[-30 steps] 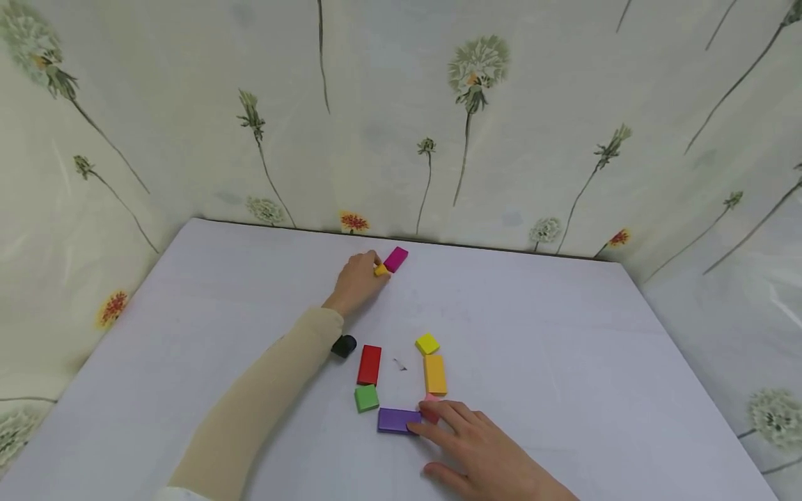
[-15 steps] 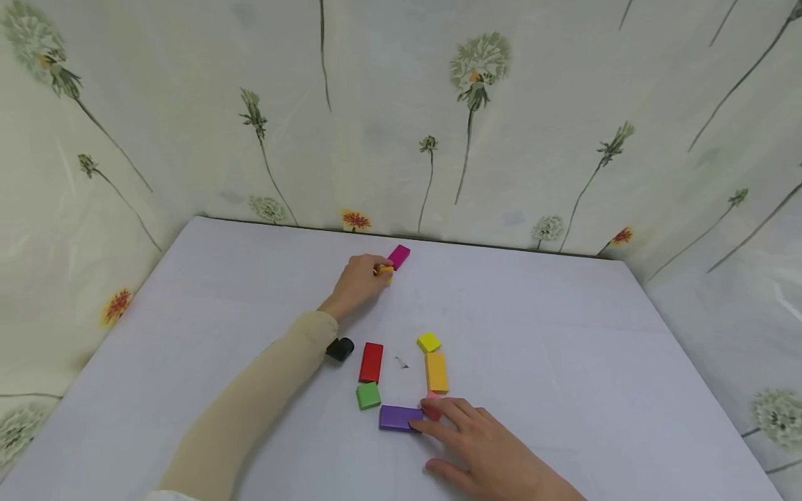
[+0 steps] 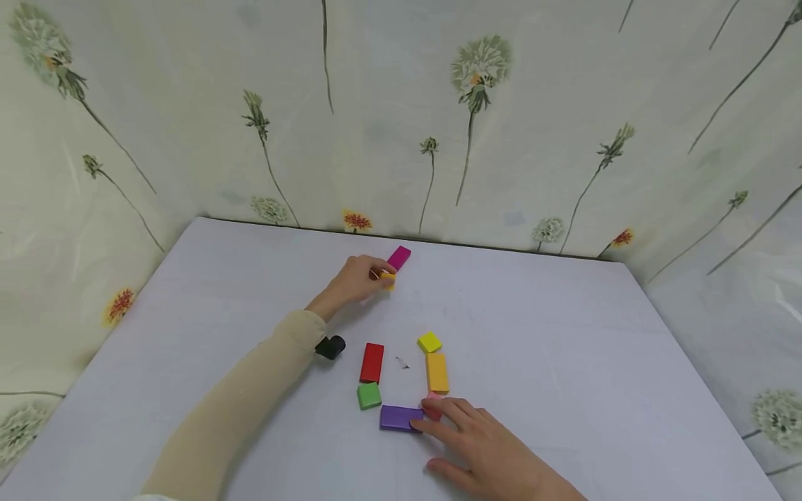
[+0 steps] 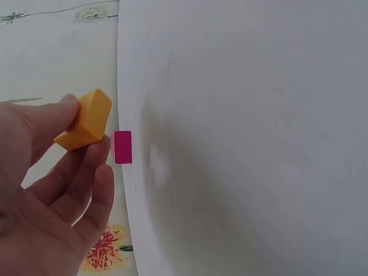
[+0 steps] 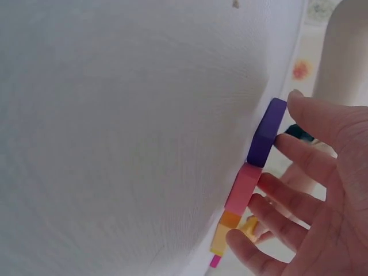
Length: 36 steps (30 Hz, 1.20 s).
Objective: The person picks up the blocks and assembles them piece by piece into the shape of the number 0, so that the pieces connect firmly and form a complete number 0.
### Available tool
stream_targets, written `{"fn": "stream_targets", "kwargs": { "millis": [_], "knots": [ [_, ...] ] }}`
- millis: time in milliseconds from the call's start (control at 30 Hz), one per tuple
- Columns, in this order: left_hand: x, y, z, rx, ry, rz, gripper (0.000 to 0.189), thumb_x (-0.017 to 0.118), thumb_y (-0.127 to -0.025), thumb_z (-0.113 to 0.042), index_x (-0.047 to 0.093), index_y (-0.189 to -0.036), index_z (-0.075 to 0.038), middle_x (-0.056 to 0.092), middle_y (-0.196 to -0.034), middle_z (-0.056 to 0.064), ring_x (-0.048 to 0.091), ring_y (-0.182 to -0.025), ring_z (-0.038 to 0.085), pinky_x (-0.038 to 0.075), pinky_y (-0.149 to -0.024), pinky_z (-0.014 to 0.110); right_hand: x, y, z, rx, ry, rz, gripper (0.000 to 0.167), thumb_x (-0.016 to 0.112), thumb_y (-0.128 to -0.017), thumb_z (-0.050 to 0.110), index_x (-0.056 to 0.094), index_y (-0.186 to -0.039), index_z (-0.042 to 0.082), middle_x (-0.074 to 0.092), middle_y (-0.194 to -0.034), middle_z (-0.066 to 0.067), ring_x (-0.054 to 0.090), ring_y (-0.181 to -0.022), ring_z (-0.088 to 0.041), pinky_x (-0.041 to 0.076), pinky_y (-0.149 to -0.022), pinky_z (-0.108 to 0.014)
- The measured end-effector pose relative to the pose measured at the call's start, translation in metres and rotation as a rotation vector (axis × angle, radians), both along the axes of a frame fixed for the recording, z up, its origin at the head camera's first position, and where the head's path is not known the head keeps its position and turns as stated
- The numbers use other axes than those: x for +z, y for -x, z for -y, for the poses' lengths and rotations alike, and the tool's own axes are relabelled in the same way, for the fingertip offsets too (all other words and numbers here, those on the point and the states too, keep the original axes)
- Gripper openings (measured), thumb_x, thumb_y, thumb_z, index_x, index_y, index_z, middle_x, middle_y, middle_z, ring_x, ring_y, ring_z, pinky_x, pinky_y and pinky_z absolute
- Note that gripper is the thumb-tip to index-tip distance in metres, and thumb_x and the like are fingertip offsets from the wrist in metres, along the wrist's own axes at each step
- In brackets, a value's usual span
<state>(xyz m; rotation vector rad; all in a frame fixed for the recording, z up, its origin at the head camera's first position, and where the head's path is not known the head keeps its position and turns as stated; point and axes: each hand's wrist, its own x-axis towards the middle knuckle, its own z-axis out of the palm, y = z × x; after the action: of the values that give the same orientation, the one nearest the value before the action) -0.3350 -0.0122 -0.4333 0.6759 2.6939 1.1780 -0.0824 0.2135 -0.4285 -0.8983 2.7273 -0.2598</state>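
My left hand [image 3: 357,280] pinches an orange block [image 4: 89,122] between thumb and fingers, close to a magenta block [image 3: 399,258] at the far side of the table. My right hand [image 3: 479,445] rests with fingers spread at the near end of a row of blocks. Its fingertips are at the purple block [image 3: 401,418] and the pink block [image 5: 244,190], which it partly covers in the head view. Beyond the pink one lie a long orange block [image 3: 437,374] and a yellow block [image 3: 429,342]. Opposite them sit a red block [image 3: 372,363] and a green block [image 3: 369,396].
The white table [image 3: 532,334] backs onto a wall covering [image 3: 376,139] printed with dandelions. A black object [image 3: 331,347] shows at the left wrist. Between the red and orange blocks is a small mark [image 3: 402,362] on the table.
My left hand has drawn the orange block slightly toward me and away from the magenta block, which stays put. The right hand keeps its place at the purple and pink blocks.
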Motion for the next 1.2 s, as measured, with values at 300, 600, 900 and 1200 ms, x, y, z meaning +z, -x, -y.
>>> {"fn": "stream_targets", "kwargs": {
  "millis": [300,600,900,1200],
  "knots": [
    [-0.002,-0.004,0.007,-0.109,-0.009,0.011,0.023,0.069,-0.092,-0.017,0.072,-0.114,-0.011,0.068,-0.101,0.001,0.058,-0.087,0.018,0.049,-0.073,0.025,-0.002,0.001,0.0,-0.005,0.009,0.013,0.054,0.047,-0.095,0.061,0.05,-0.142,0.034,0.04,-0.149,0.004,0.041,-0.13,-0.02,0.045,-0.096,-0.049],
    [-0.001,-0.009,0.012,-0.195,-0.032,0.001,0.024,0.07,-0.092,-0.015,0.072,-0.115,-0.009,0.069,-0.105,0.0,0.06,-0.09,0.016,0.049,-0.079,0.025,-0.002,0.001,0.0,0.018,0.017,-0.034,0.051,0.047,-0.097,0.058,0.052,-0.141,0.033,0.041,-0.148,0.004,0.042,-0.129,-0.019,0.045,-0.095,-0.048],
    [0.001,-0.012,0.018,-0.224,-0.005,0.035,0.024,0.069,-0.092,-0.018,0.072,-0.115,-0.011,0.069,-0.104,-0.001,0.061,-0.092,0.016,0.05,-0.078,0.027,-0.001,0.002,0.001,0.016,0.016,-0.02,0.051,0.047,-0.097,0.058,0.052,-0.14,0.032,0.042,-0.148,0.003,0.042,-0.128,-0.02,0.045,-0.095,-0.049],
    [-0.001,-0.017,0.02,-0.243,0.049,0.118,0.023,0.07,-0.092,-0.019,0.072,-0.115,-0.015,0.067,-0.102,-0.003,0.059,-0.094,0.017,0.051,-0.074,0.025,-0.002,0.001,0.0,0.033,0.031,-0.054,0.05,0.048,-0.097,0.056,0.053,-0.14,0.031,0.042,-0.147,0.003,0.043,-0.128,-0.019,0.046,-0.094,-0.046]
  ]
}}
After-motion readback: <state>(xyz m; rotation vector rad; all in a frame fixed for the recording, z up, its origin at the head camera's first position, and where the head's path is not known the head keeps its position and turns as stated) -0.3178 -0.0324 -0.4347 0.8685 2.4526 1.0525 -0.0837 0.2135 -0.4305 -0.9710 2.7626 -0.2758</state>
